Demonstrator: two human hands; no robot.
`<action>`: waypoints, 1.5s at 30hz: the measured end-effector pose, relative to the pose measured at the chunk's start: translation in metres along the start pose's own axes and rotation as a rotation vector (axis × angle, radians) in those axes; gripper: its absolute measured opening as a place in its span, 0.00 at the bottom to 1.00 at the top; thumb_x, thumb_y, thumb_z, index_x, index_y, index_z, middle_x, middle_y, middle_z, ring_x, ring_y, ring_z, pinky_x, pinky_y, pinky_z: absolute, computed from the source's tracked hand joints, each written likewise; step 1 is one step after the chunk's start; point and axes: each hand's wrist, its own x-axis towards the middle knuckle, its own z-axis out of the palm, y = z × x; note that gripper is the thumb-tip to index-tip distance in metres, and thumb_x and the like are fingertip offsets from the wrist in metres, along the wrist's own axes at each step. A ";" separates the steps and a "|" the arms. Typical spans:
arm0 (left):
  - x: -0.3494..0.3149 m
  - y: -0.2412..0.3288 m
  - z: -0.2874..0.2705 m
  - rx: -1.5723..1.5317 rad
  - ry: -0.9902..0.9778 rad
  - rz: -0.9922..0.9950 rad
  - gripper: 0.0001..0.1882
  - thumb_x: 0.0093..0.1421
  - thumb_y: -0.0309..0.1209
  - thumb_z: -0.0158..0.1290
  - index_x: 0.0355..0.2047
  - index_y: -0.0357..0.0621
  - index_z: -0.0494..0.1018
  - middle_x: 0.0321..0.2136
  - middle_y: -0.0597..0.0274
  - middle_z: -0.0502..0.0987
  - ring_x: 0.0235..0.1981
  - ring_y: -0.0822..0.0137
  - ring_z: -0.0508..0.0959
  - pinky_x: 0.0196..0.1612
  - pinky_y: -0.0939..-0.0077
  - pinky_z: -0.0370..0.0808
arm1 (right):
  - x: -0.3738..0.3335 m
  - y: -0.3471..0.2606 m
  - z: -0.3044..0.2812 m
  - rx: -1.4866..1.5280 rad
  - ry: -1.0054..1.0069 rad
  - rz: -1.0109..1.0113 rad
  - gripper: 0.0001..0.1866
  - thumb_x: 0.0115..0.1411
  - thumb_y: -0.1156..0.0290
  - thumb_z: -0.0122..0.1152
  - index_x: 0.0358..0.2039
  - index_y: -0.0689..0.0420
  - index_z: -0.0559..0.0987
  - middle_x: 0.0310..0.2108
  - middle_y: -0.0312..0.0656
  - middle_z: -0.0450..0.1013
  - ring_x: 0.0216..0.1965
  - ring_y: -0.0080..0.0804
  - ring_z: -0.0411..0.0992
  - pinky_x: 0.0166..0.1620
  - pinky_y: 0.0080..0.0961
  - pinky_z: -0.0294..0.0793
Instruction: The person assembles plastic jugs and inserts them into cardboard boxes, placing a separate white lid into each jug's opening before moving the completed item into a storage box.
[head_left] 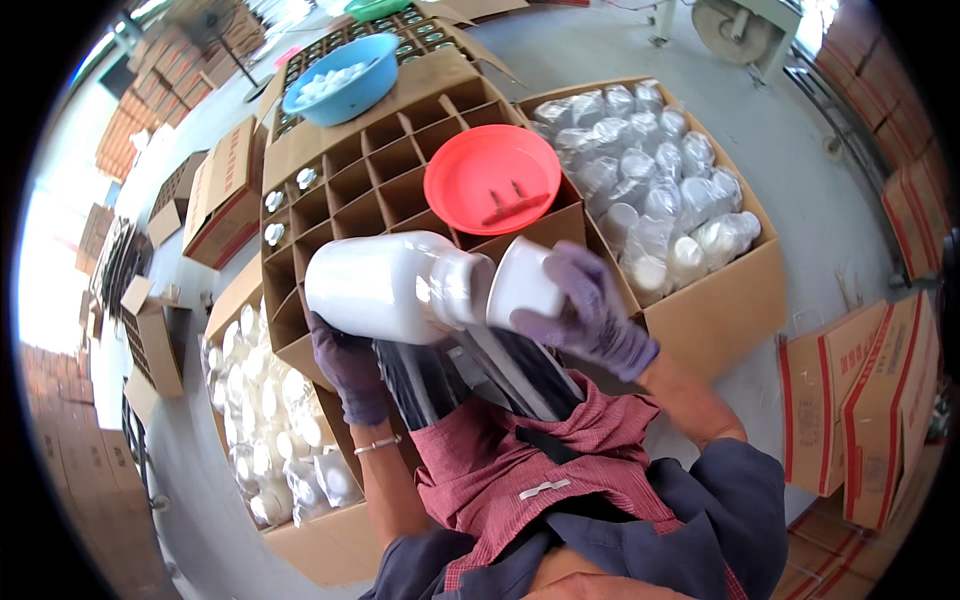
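Observation:
A large white plastic bottle (385, 285) lies on its side in front of me, held from underneath by my left hand (348, 365) in a purple glove. My right hand (590, 305), also gloved, grips a white cap (522, 283) pressed against the bottle's neck. Both sit above a cardboard box with divider cells (345, 185). A few cells at its left hold bottles with silvery tops (274, 201).
A red lid-like dish (492, 178) and a blue basin of white pieces (342, 78) rest on the divided box. A box of wrapped white caps (650, 180) stands right; a box of wrapped bottles (275, 430) left. Cardboard cartons (865, 400) surround the concrete floor.

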 end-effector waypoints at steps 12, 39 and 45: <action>-0.060 0.016 0.017 -1.127 -0.325 -0.422 0.20 0.67 0.33 0.39 0.23 0.32 0.71 0.24 0.54 0.75 0.32 0.63 0.74 0.45 0.66 0.74 | 0.051 0.053 0.097 0.253 -0.427 0.415 0.30 0.52 0.58 0.68 0.52 0.59 0.72 0.49 0.49 0.71 0.51 0.49 0.70 0.53 0.40 0.70; -0.067 0.094 0.026 -0.643 -0.524 -0.381 0.22 0.71 0.40 0.34 0.45 0.34 0.72 0.41 0.54 0.76 0.44 0.65 0.76 0.52 0.73 0.70 | -0.032 -0.067 0.057 1.290 -0.047 0.981 0.21 0.66 0.61 0.43 0.22 0.63 0.71 0.27 0.47 0.74 0.32 0.34 0.72 0.56 0.33 0.69; -0.064 0.096 0.034 -0.829 -0.543 -0.536 0.23 0.72 0.39 0.33 0.53 0.34 0.68 0.47 0.55 0.73 0.49 0.66 0.72 0.56 0.73 0.67 | -0.048 -0.050 0.058 1.391 -0.122 0.864 0.24 0.65 0.53 0.46 0.32 0.66 0.74 0.35 0.50 0.74 0.42 0.38 0.72 0.59 0.37 0.66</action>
